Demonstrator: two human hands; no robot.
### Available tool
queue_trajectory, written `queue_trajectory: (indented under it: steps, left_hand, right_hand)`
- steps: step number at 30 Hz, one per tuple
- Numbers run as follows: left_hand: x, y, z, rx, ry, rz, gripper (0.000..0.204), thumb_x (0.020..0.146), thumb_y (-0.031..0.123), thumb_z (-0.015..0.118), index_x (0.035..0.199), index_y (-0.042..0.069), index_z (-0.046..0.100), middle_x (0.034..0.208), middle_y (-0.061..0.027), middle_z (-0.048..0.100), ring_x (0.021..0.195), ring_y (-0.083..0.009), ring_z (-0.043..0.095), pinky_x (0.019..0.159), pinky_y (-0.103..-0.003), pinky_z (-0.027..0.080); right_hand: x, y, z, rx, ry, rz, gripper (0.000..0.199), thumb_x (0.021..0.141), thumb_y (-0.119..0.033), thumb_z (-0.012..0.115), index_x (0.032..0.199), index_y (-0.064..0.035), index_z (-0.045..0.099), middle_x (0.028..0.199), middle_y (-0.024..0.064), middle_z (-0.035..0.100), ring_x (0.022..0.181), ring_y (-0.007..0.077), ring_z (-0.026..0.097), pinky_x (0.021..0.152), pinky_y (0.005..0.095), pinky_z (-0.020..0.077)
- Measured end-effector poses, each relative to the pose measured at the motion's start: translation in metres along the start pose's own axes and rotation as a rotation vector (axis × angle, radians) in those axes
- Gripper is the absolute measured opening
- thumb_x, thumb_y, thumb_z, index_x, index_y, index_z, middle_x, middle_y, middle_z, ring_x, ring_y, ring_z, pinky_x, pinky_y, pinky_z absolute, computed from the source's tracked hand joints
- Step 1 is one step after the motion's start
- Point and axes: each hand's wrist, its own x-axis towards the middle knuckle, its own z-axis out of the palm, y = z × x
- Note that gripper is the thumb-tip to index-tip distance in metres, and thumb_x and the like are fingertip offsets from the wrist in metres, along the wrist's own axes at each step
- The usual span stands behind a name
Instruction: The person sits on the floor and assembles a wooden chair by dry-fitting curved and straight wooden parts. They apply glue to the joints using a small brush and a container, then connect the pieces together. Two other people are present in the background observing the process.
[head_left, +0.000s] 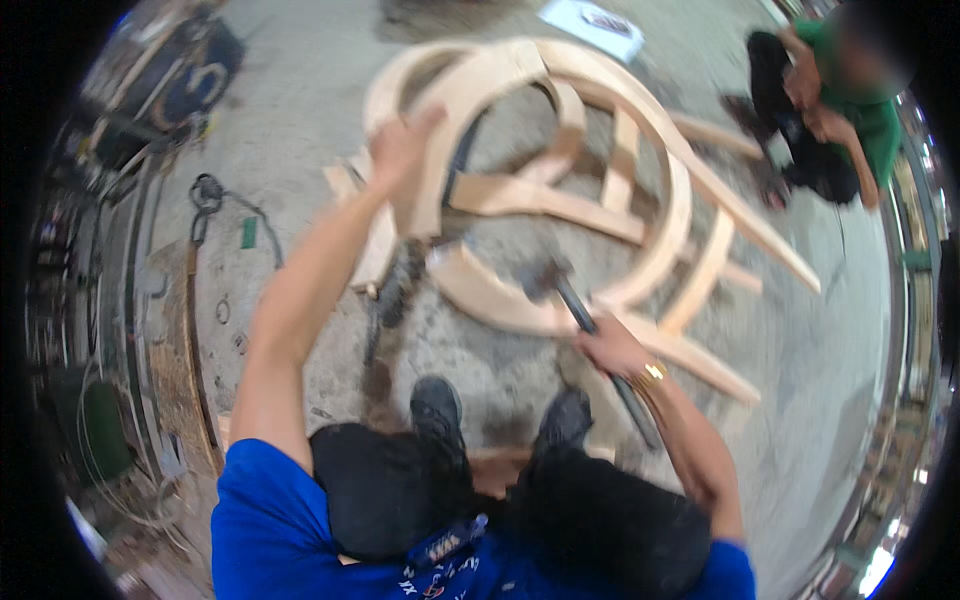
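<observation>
A pale wooden frame [682, 210] with a large round rim, crosspieces and long legs lies on the concrete floor in front of me. My left hand [402, 150], slightly blurred, grips a wide curved piece [470, 95] at the rim's left side. In my right hand [612, 345] is a hammer, held by its dark handle [635, 410]. The hammer head [545, 278] is over the near part of the rim, beside a curved segment [490, 295]. Between that segment's left end and the wide piece there is a gap.
A person in a green top [860, 120] crouches at the far right, near the frame's legs. A white sheet [595, 28] lies on the floor at the back. Machinery [165, 85] and a wooden board [180, 340] stand at the left. My shoes [437, 405] are close to the frame.
</observation>
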Motion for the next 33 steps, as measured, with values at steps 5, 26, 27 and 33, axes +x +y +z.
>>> queue_trajectory:
  steps: [5, 26, 27, 33]
  left_hand:
    - [-0.003, 0.025, -0.014, 0.170, -0.130, -0.060, 0.065, 0.074, 0.062, 0.062, 0.080, -0.002, 0.069, 0.078, -0.0172, 0.067, 0.081, -0.0222, 0.065, 0.074, -0.034, 0.048]
    - [-0.010, -0.048, 0.021, 0.032, -0.184, -0.208, 0.079, 0.084, 0.062, 0.053, 0.107, -0.013, 0.059, 0.099, -0.0177, 0.064, 0.094, -0.0235, 0.059, 0.084, -0.034, 0.044]
    - [-0.009, -0.055, 0.009, 0.058, -0.185, -0.212, 0.079, 0.084, 0.063, 0.053, 0.107, -0.013, 0.059, 0.098, -0.0170, 0.064, 0.093, -0.0230, 0.059, 0.084, -0.034, 0.044]
    - [0.003, -0.025, 0.022, 0.263, -0.098, -0.092, 0.076, 0.083, 0.060, 0.056, 0.105, -0.013, 0.061, 0.100, -0.0196, 0.064, 0.093, -0.0220, 0.058, 0.083, -0.034, 0.044]
  right_hand:
    - [-0.069, -0.068, -0.112, 0.075, 0.461, 0.229, 0.042, 0.084, -0.026, 0.060, 0.116, 0.0005, 0.057, 0.070, 0.0052, 0.058, 0.060, 0.0135, 0.057, 0.053, 0.0257, 0.0457]
    - [-0.145, 0.089, -0.021, 0.353, 0.458, 0.433, 0.023, 0.083, -0.016, 0.061, 0.100, -0.0016, 0.060, 0.065, 0.0049, 0.056, 0.058, 0.0120, 0.053, 0.056, 0.0313, 0.0454]
    - [-0.130, 0.067, -0.034, 0.440, 0.474, 0.425, 0.023, 0.083, -0.016, 0.060, 0.099, 0.0004, 0.059, 0.066, 0.0056, 0.056, 0.060, 0.0133, 0.054, 0.057, 0.0329, 0.0459]
    - [-0.042, 0.043, -0.041, 0.007, 0.151, 0.167, 0.019, 0.080, -0.007, 0.050, 0.089, 0.0083, 0.054, 0.072, 0.0208, 0.060, 0.069, 0.0320, 0.062, 0.061, 0.0405, 0.0493]
